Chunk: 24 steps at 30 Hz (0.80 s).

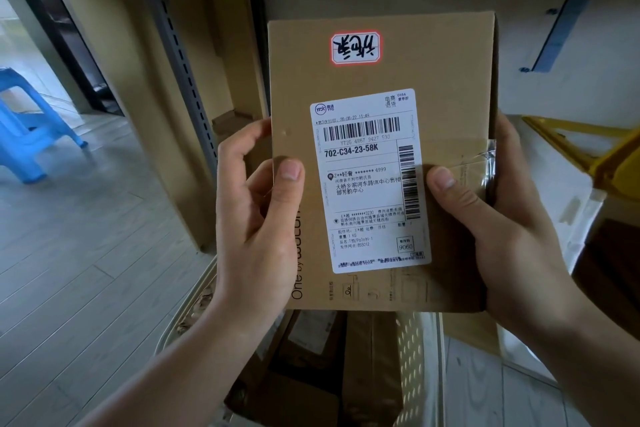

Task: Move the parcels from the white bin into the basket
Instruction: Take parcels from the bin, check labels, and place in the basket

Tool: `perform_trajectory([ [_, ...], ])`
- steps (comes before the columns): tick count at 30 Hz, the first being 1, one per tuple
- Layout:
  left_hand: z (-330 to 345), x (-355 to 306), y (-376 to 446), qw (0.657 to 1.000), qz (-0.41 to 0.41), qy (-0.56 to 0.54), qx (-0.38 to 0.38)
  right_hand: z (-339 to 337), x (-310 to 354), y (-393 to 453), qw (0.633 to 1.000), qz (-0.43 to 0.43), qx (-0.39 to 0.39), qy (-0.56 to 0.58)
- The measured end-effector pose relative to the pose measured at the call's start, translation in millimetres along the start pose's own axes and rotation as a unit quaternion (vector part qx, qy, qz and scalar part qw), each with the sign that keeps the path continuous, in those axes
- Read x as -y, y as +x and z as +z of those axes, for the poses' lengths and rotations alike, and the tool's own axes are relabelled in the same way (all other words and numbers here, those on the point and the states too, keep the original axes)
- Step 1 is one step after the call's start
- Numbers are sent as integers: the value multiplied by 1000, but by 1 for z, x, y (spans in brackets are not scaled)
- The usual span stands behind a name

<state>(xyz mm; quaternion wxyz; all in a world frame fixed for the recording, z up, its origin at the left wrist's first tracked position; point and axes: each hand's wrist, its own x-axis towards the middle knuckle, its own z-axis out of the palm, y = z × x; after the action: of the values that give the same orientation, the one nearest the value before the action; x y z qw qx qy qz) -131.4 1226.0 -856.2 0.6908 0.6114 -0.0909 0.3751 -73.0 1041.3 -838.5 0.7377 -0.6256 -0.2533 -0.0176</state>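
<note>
A flat brown cardboard parcel (377, 80) with a white shipping label and a red-edged handwritten sticker fills the middle of the view, held up facing me. My left hand (256, 218) grips its left edge, thumb on the front. My right hand (498, 218) grips the right edge, thumb beside the label. Directly below the parcel stands a cream perforated basket (412, 343) holding several brown parcels (367, 357). A white bin (568, 194) shows at the right, partly hidden by my right hand.
Large cardboard sheets (180, 87) and a grey slotted shelf post (183, 55) stand behind the parcel. A blue plastic stool (31, 135) is on the wooden floor at the left. A yellow frame (595, 146) lies at the right, above the white bin.
</note>
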Motion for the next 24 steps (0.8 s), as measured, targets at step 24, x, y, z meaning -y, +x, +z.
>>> perform_trajectory([
  [24, -47, 35, 3, 916, -319, 243, 25, 5, -57, 4, 958, 250, 27, -137],
])
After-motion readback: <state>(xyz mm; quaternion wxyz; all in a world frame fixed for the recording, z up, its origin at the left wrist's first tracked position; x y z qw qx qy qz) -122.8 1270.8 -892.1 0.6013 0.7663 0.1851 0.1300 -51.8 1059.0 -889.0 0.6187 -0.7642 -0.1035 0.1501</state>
